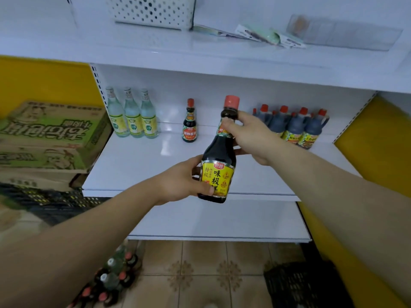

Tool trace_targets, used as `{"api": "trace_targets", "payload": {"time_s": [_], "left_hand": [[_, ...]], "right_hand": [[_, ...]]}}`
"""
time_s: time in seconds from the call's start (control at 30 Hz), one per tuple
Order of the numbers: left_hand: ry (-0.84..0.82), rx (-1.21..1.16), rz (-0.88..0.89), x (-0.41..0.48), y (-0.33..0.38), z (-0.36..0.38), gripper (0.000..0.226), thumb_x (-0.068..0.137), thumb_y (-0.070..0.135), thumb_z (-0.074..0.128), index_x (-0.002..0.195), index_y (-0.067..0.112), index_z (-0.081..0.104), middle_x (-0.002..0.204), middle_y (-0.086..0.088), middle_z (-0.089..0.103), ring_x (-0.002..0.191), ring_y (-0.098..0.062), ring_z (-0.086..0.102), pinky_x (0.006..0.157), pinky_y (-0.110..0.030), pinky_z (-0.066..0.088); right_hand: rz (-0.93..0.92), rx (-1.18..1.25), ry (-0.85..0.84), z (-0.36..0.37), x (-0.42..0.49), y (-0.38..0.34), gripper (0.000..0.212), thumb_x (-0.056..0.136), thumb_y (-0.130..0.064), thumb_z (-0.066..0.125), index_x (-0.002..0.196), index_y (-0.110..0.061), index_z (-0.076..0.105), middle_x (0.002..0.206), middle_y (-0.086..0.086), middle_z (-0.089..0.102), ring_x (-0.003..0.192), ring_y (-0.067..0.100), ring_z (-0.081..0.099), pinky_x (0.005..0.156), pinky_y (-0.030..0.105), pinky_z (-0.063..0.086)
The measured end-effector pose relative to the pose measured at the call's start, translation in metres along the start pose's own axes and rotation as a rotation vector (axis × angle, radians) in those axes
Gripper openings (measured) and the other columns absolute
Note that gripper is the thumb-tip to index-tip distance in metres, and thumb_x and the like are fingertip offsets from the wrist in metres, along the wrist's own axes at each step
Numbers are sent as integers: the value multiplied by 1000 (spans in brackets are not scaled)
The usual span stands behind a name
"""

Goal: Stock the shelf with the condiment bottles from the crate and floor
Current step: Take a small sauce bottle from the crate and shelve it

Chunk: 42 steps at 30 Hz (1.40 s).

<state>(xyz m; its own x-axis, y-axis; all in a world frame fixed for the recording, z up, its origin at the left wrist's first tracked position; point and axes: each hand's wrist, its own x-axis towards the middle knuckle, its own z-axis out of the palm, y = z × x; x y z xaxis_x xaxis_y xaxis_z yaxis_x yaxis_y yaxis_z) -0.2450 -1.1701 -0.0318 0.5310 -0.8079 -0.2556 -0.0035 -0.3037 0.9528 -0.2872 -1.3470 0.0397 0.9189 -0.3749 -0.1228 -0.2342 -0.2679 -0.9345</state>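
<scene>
Left hand (180, 181) wraps the sauce bottle (219, 156) at its base and right hand (249, 138) pinches its neck, fingers (229, 125) clamped, over the shelf (138, 161) front. Straighten it, label outward, and stand it beside the small bottle (189, 124) behind.

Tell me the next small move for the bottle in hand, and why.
Probably stand the held bottle on the shelf beside the lone matching bottle: left hand grips its base, right hand its neck, and bare shelf lies right of that bottle.

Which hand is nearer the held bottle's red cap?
Right. The right hand pinches the neck just below the cap; the left hand grips the bottle at its base.
</scene>
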Motion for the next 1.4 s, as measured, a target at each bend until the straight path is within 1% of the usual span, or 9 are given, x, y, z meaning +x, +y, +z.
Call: {"api": "trace_targets", "payload": {"time_s": [0.23,0.33,0.43,0.63,0.8,0.93,1.1,1.27,1.4], "left_hand": [[33,-17,-85,44,-12,-7,83,67,13,75,140,26,37,119,-6,65,110,-21,62,96,-41,51],[64,-32,-127,54,-20,-12,85,69,7,77,141,24,34,118,-7,64,108,-20,63,90,-35,53],[97,-11,-162,56,-29,-22,87,71,5,78,142,23,32,117,-4,65,107,-18,63,92,-36,52],[105,15,-190,44,-43,-47,90,63,17,77,140,28,33,118,-3,65,109,-18,62,97,-41,50],[109,43,-206,22,-60,-77,84,75,3,75,142,24,30,119,-4,62,109,-18,61,95,-37,50],[115,80,-212,-1,-80,-106,83,77,3,74,142,25,28,120,-2,58,106,-14,59,85,-28,52],[127,145,-206,0,-103,-123,92,75,3,75,146,25,21,129,-5,52,103,-21,62,84,-34,52],[66,172,-163,34,-113,-113,93,74,2,75,146,25,20,129,-6,51,104,-23,61,88,-39,52],[80,188,-119,83,-120,-88,97,74,3,75,148,25,16,130,-2,52,106,-21,59,87,-35,50]], "right_hand": [[20,-2,-81,-5,55,25,30,96,-30,53,125,-27,48,110,4,61,91,21,65,77,37,56],[-1,-3,-120,1,72,32,19,95,-29,53,113,-32,47,101,-2,62,90,22,66,81,42,56],[-19,-13,-153,13,82,37,16,95,-29,53,109,-32,47,107,2,62,93,24,65,82,44,56],[-24,5,-190,44,92,38,16,94,-30,54,110,-32,51,114,7,63,96,27,65,82,45,56],[-29,-25,-188,87,93,33,18,93,-32,54,112,-31,51,118,6,59,99,27,63,85,47,55],[-27,-51,-191,130,91,29,22,93,-34,54,114,-31,50,113,5,60,99,25,63,89,49,53],[-13,-91,-142,157,89,34,20,93,-32,53,113,-29,49,106,3,61,100,23,62,94,49,50],[25,-103,-82,140,91,53,20,94,-31,52,113,-33,47,105,3,64,99,22,63,94,43,50],[11,-112,-30,108,106,76,22,96,-30,52,117,-31,46,97,-1,63,91,16,62,76,27,48]]}}
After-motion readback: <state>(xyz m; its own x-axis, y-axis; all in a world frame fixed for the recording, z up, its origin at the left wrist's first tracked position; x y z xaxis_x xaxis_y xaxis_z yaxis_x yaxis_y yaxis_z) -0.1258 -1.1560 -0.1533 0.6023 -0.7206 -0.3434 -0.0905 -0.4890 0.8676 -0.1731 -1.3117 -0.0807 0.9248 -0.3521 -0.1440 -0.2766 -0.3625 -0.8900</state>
